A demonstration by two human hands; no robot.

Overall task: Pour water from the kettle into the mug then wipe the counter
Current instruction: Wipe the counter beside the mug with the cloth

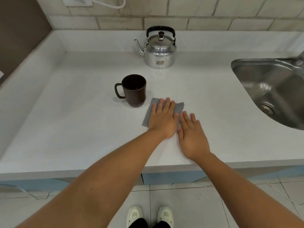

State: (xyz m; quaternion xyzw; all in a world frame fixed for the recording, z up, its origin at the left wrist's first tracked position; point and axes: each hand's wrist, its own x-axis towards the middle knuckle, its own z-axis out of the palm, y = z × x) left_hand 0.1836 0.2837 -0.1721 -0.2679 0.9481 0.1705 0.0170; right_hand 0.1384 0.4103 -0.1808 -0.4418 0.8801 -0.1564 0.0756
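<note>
A silver kettle [159, 51] with a black handle stands upright at the back of the white counter [65, 112], spout pointing left. A dark brown mug [134, 91] stands nearer, its handle to the left. Just right of the mug lies a grey cloth [151, 112], flat on the counter. My left hand [162, 119] presses flat on the cloth with fingers straight. My right hand [191, 137] lies flat on the counter beside it, touching the cloth's right edge, holding nothing.
A steel sink [273, 89] is sunk into the counter at the right. A tiled wall with a socket and white cable [105, 3] runs along the back. The counter's front edge is just below my wrists, with tiled floor beneath.
</note>
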